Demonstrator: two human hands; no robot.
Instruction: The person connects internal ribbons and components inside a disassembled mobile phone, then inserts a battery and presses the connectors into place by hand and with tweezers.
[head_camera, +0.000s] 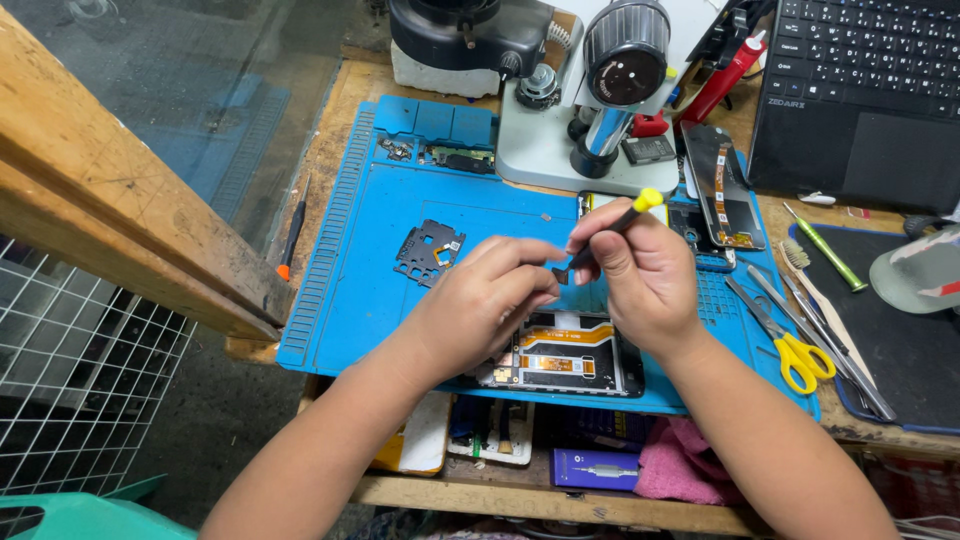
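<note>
- While a blue mat is covering the wooden counter, a microscope is standing behind.
- Right hand fingers are clamping a yellow-tipped screwdriver; left hand fingers are pinching a small dark part above the opened phone.
- Scissors are lying right.

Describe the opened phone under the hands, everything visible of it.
The opened phone lies flat on the blue work mat, near its front edge, back cover off. Its dark frame encloses orange-brown flex ribbons running across a black interior, with small metallic parts at the left end. The upper part is hidden by the left hand and right hand, which meet above it; whether they touch it cannot be told. The right hand holds a black tool with a yellow cap.
</note>
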